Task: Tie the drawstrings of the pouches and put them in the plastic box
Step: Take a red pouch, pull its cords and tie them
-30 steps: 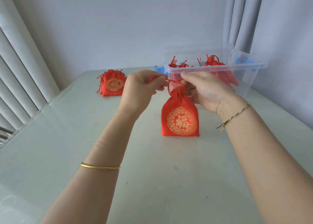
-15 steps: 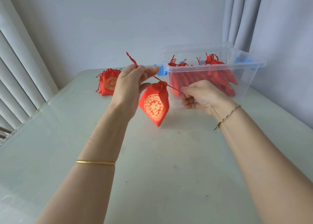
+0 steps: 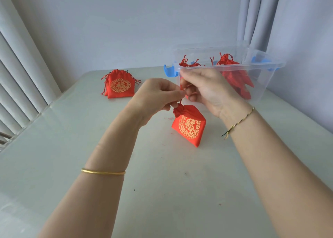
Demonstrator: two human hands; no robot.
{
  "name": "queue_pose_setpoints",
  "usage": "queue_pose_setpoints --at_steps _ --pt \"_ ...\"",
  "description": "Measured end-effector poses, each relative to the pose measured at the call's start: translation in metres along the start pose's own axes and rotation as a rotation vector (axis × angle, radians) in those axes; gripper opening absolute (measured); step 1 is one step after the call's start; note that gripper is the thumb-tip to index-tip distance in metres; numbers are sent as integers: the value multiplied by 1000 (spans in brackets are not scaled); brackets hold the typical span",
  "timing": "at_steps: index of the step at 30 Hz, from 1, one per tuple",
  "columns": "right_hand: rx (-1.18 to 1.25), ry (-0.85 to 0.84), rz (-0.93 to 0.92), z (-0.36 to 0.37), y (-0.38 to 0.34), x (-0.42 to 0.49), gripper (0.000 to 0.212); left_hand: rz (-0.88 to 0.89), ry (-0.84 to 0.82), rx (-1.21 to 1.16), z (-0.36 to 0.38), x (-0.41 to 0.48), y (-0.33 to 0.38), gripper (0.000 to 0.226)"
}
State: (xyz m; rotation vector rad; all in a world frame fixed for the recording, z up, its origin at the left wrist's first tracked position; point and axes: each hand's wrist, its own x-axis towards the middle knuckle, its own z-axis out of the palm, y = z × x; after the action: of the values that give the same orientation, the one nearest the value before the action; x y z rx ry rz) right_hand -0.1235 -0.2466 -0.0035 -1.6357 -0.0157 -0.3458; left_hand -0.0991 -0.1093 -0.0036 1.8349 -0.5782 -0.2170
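A red pouch (image 3: 189,126) with a gold emblem hangs tilted over the table, its mouth gathered shut. My left hand (image 3: 158,97) pinches its red drawstring just above the gathered neck. My right hand (image 3: 207,90) is closed on the drawstring right beside it, fingers touching the left hand's. Behind my right hand stands the clear plastic box (image 3: 270,64) with blue latches, holding several tied red pouches (image 3: 234,72). A small stack of red pouches (image 3: 120,84) lies at the far left of the table.
The pale table (image 3: 72,147) carries everything; its left edge runs along a window with vertical blinds (image 3: 16,72). Grey curtains (image 3: 270,17) hang behind the box at the right, and a plain wall stands at the back.
My hands, half a second ago pulled apart with the string taut, have come together above the pouch. The pouch has swung right and lower, tilting the other way.
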Motion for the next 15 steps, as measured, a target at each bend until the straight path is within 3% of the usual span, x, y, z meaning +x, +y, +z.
queue_pose_setpoints --at_steps 4,7,9,15 --pt "57 -17 154 -4 3 0 50 -32 16 -90 0 3 -4 15" --pt "-23 -58 188 -3 6 -1 28 -46 34 -147 1 5 -5 14" --pt "-87 -75 149 -2 6 -1 9 -46 55 -162 1 6 -7 13" --pt "-291 -78 -101 -2 10 -2 24 -60 148 -210 0 6 -9 12"
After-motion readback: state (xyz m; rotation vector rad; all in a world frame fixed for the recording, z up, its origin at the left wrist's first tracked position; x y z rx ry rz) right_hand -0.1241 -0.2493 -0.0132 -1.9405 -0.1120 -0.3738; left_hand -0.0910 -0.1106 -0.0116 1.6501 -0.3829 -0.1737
